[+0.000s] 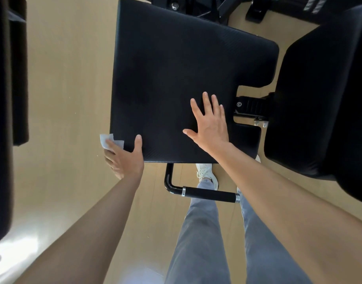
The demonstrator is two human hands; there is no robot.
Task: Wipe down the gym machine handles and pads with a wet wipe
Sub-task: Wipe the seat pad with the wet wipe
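Observation:
A large black seat pad (pixel 176 74) fills the middle of the head view. My left hand (pixel 124 158) is at its near left corner, thumb on top and fingers down the side edge, pressing a white wet wipe (pixel 109 140) against that edge. My right hand (pixel 209 124) lies flat on the pad's near right part, fingers spread and straight. Below the pad's front edge a black handle (pixel 209 194) with chrome rings sticks out to the right.
A second black pad (pixel 323 99) stands at the right, joined by a black bracket (pixel 251 107). A dark padded part (pixel 1 119) runs down the left edge. Black frame parts (pixel 196 7) sit at the top. My legs and white shoes stand on the tan floor (pixel 69 78).

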